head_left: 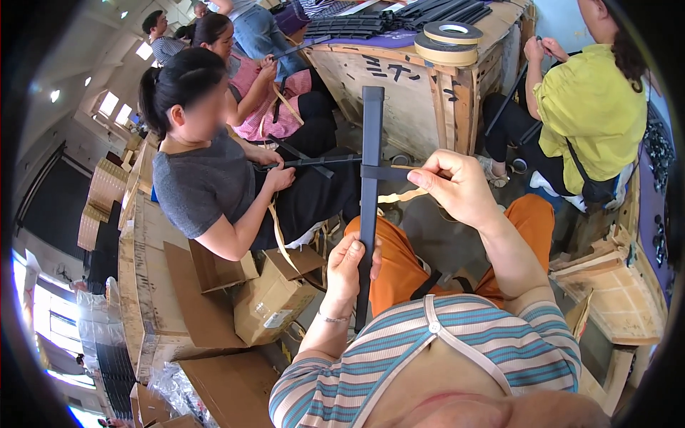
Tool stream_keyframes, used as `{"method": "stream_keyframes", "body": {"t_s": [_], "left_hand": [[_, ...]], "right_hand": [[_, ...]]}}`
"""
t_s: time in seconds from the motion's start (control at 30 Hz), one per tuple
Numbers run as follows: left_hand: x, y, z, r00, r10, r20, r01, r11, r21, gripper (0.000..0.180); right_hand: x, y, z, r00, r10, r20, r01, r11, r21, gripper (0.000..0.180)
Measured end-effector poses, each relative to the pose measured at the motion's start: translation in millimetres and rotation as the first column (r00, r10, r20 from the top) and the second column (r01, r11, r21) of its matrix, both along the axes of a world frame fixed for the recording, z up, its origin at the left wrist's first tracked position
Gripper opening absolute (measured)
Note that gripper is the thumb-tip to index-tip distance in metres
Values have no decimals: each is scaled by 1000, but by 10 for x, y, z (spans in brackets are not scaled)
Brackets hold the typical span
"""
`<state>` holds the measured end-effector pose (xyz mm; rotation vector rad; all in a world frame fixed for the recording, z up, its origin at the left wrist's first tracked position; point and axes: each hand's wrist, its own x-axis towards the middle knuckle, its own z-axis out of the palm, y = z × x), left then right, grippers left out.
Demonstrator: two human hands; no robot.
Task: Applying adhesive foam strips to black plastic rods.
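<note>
In the head view, the left hand [349, 267] has its thumb and fingers wrapped about the lower part of a long black bar [370, 143], which stands nearly upright in the air above the person's orange trousers [399, 260]. The right hand [457, 187] pinches one end of a dark strip [391, 173] between thumb and forefinger; the strip crosses the bar, and a pale ribbon [403, 195] hangs just beneath it. Behind the bar, partly hidden by it, a seated co-worker in a grey top [207, 185] holds dark pieces close by, crowding that side. Beyond, a wooden table [357, 82] carries two stacked tape rolls [447, 54] at its near right corner and black lengths [421, 18] farther back. Another co-worker in a yellow-green top [592, 114] sits beside its right edge. A cardboard box [275, 307], flaps spread, takes up the floor left of the left hand.
</note>
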<state>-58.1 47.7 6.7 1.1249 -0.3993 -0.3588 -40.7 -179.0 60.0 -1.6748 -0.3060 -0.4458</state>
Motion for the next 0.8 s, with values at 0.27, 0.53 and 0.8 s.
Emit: {"method": "stream_keyframes", "body": {"t_s": [0.27, 0.53, 0.8], "left_hand": [[105, -80, -56, 985, -24, -170, 36, 997, 68, 39], [100, -114, -12, 986, -135, -94, 131, 990, -55, 40], [157, 16, -4, 955, -189, -228, 164, 979, -121, 37]], "right_hand": [[4, -60, -26, 1000, -20, -17, 20, 1000, 8, 19], [-52, -27, -11, 1000, -4, -28, 5, 1000, 10, 20], [-177, -62, 12, 999, -24, -43, 26, 998, 61, 21]]}}
